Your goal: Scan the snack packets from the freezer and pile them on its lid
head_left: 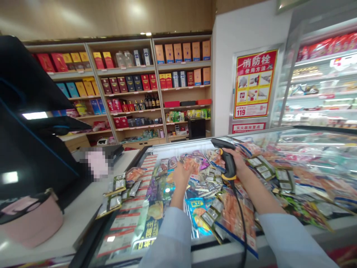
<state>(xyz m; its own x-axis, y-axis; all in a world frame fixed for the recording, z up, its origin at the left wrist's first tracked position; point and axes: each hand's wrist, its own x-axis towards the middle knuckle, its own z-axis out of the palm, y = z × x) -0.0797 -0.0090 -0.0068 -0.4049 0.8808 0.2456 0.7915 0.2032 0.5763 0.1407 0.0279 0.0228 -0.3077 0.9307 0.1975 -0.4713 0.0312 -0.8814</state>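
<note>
R hand [236, 159] grips blk scanner [229, 163] above glass-topped case [205, 257], handle's long axis near upright, head aimed toward L hand [182, 175]. The latter grasps a clear pkt [193, 163], also above case.

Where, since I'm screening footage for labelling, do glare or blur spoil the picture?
Head view: lights glare off the wood panel and streak the glass case; head view: small print on the packets is too soft to read, though the outline of the scanner is clear; head view: a pixelated patch hides part of the left side.
</note>
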